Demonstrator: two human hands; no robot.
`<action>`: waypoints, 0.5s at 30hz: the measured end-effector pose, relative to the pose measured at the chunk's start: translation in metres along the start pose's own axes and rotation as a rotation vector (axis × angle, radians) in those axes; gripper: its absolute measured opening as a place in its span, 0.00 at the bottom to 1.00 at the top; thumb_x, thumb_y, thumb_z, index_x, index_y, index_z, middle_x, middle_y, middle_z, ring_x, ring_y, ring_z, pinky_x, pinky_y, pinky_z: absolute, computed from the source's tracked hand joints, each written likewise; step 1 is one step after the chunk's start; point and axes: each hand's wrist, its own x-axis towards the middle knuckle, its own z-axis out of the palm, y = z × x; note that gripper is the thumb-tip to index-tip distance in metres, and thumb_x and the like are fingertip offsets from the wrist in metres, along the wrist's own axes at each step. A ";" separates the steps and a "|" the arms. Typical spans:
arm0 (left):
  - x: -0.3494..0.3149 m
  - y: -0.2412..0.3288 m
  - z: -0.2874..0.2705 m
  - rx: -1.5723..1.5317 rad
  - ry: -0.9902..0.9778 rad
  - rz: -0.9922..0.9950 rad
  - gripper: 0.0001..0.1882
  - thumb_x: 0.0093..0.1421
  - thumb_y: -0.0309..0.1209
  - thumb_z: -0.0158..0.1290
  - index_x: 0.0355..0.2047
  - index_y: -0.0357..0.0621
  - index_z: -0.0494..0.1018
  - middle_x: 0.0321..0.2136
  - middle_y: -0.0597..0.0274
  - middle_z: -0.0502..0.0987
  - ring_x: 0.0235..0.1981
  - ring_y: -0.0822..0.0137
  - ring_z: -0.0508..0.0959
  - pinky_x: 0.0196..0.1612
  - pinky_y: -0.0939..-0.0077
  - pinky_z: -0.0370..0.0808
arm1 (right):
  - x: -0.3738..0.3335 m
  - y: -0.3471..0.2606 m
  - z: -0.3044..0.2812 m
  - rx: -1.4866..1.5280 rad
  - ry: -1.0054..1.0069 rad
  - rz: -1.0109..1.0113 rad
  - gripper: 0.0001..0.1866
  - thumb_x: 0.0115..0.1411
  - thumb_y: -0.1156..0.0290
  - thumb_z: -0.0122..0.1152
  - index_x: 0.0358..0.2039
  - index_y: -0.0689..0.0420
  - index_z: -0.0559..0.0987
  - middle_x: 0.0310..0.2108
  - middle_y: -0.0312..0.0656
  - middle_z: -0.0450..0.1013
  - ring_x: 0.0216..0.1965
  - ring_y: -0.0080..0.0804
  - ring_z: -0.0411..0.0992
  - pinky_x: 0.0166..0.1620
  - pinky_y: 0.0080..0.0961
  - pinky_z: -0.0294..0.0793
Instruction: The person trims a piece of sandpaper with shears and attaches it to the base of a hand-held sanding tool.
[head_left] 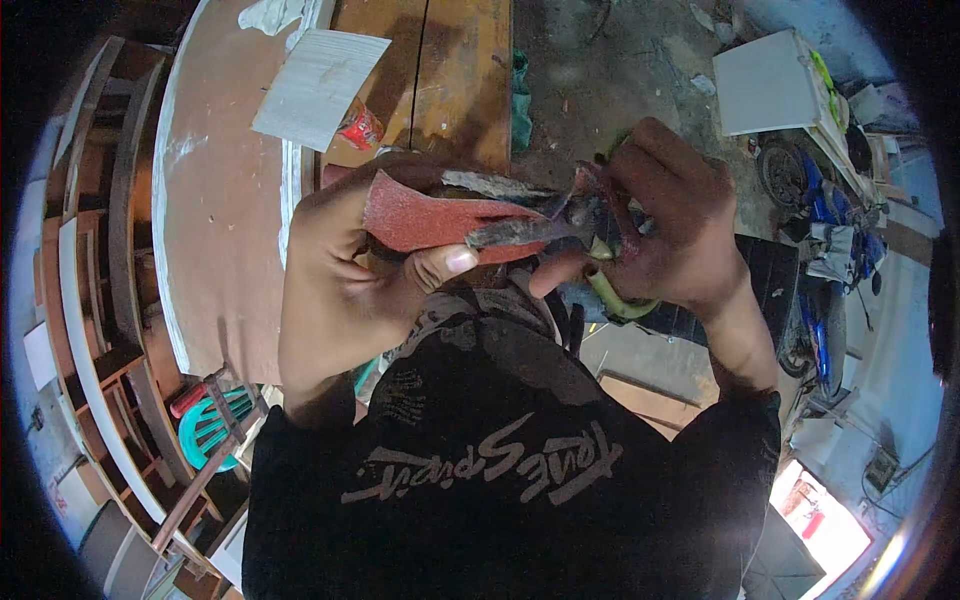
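Observation:
In front of my chest my left hand (345, 270) is closed on a piece of red sandpaper (420, 217), its thumb pressing from below. Worn grey strips (505, 232) lie along the sandpaper and run toward my right hand (680, 225). The fingers of that hand are bent around the other end, where the sandpaper narrows and bunches up in a dark, crumpled part. A curved yellow-green piece (622, 300) shows just under my right hand; what it belongs to is hidden.
A wooden table (460, 90) stands ahead, with a red cup (361, 128) and a pale board (322, 88) near it. At left are a large brown panel (225, 200), wooden shelving (90, 330) and a green plastic stool (212, 430). A blue motorcycle (820, 200) is at right.

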 end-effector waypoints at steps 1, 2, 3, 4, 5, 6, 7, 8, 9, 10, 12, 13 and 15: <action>0.000 -0.001 0.001 -0.030 0.010 0.002 0.13 0.55 0.22 0.65 0.41 0.31 0.78 0.38 0.56 0.83 0.39 0.70 0.81 0.44 0.77 0.76 | 0.001 -0.002 0.000 0.000 0.000 0.001 0.41 0.24 0.39 0.82 0.28 0.62 0.78 0.25 0.41 0.66 0.22 0.35 0.69 0.25 0.28 0.70; 0.000 -0.001 0.001 -0.030 0.009 0.001 0.13 0.55 0.22 0.65 0.41 0.31 0.78 0.38 0.56 0.83 0.39 0.70 0.81 0.44 0.77 0.76 | 0.003 -0.004 0.000 0.008 -0.004 0.025 0.42 0.24 0.38 0.81 0.29 0.62 0.78 0.25 0.41 0.67 0.23 0.36 0.70 0.26 0.29 0.70; 0.000 0.000 0.002 -0.012 0.005 0.018 0.13 0.55 0.22 0.65 0.40 0.30 0.78 0.38 0.56 0.83 0.39 0.70 0.81 0.44 0.77 0.76 | 0.005 -0.006 -0.001 0.016 -0.006 0.049 0.42 0.24 0.37 0.81 0.29 0.62 0.78 0.26 0.41 0.67 0.24 0.38 0.70 0.26 0.29 0.71; 0.001 0.001 0.003 0.005 0.001 0.034 0.13 0.55 0.21 0.65 0.40 0.30 0.78 0.38 0.56 0.83 0.39 0.71 0.81 0.44 0.77 0.76 | 0.007 -0.008 -0.001 0.016 -0.005 0.051 0.42 0.24 0.37 0.81 0.29 0.62 0.78 0.26 0.41 0.67 0.24 0.38 0.70 0.26 0.29 0.71; 0.001 0.001 0.002 0.005 -0.002 0.033 0.13 0.55 0.21 0.65 0.40 0.30 0.78 0.38 0.56 0.83 0.39 0.71 0.81 0.44 0.77 0.76 | 0.010 -0.010 -0.001 -0.007 0.000 0.054 0.43 0.24 0.37 0.81 0.29 0.62 0.78 0.26 0.41 0.67 0.25 0.38 0.71 0.27 0.30 0.72; 0.001 0.002 -0.001 0.060 -0.018 0.037 0.13 0.55 0.21 0.65 0.40 0.30 0.78 0.38 0.56 0.83 0.39 0.70 0.80 0.45 0.77 0.75 | 0.010 -0.011 -0.001 -0.031 0.004 0.057 0.43 0.24 0.37 0.80 0.29 0.62 0.78 0.27 0.42 0.68 0.26 0.39 0.72 0.28 0.31 0.72; 0.001 0.002 -0.002 0.114 -0.033 0.040 0.13 0.55 0.21 0.64 0.41 0.30 0.78 0.39 0.55 0.82 0.40 0.70 0.80 0.45 0.76 0.75 | 0.010 -0.010 -0.001 -0.032 0.003 0.060 0.43 0.24 0.37 0.80 0.29 0.62 0.78 0.27 0.42 0.68 0.26 0.39 0.72 0.28 0.31 0.72; 0.000 0.002 -0.002 0.113 -0.036 0.039 0.13 0.55 0.21 0.64 0.41 0.30 0.78 0.39 0.55 0.82 0.40 0.70 0.80 0.45 0.76 0.75 | 0.009 -0.009 -0.002 -0.019 0.019 0.033 0.42 0.24 0.37 0.81 0.28 0.62 0.77 0.26 0.41 0.67 0.24 0.39 0.71 0.27 0.31 0.72; -0.001 0.004 -0.003 0.091 -0.035 0.066 0.13 0.55 0.21 0.64 0.41 0.30 0.78 0.39 0.55 0.82 0.40 0.69 0.80 0.46 0.76 0.75 | 0.010 -0.008 -0.002 -0.003 0.036 0.000 0.42 0.24 0.38 0.81 0.28 0.63 0.77 0.25 0.41 0.67 0.23 0.38 0.70 0.26 0.31 0.72; -0.002 0.006 -0.003 0.071 -0.033 0.093 0.13 0.55 0.20 0.64 0.40 0.30 0.78 0.39 0.55 0.82 0.41 0.69 0.80 0.46 0.75 0.75 | 0.009 -0.006 -0.002 0.000 0.036 -0.003 0.42 0.24 0.38 0.81 0.28 0.63 0.77 0.25 0.41 0.67 0.23 0.38 0.70 0.26 0.31 0.72; -0.002 0.008 -0.003 0.048 -0.032 0.074 0.13 0.55 0.20 0.64 0.41 0.31 0.78 0.38 0.56 0.82 0.41 0.68 0.80 0.46 0.75 0.75 | 0.004 -0.002 -0.002 -0.063 0.034 -0.074 0.41 0.24 0.39 0.81 0.27 0.62 0.77 0.23 0.40 0.66 0.19 0.36 0.68 0.23 0.29 0.70; -0.002 0.007 -0.003 0.024 -0.034 0.055 0.13 0.55 0.20 0.64 0.41 0.31 0.79 0.38 0.56 0.82 0.41 0.68 0.80 0.46 0.74 0.75 | 0.002 -0.002 -0.004 -0.066 0.034 -0.071 0.41 0.24 0.39 0.81 0.27 0.62 0.77 0.23 0.40 0.66 0.19 0.36 0.68 0.23 0.29 0.70; 0.003 0.005 -0.006 0.056 -0.060 0.135 0.13 0.54 0.20 0.64 0.41 0.32 0.79 0.38 0.56 0.82 0.40 0.67 0.80 0.45 0.75 0.75 | -0.001 -0.005 -0.008 -0.078 -0.032 -0.067 0.41 0.23 0.40 0.81 0.29 0.63 0.78 0.23 0.40 0.66 0.18 0.36 0.68 0.21 0.28 0.69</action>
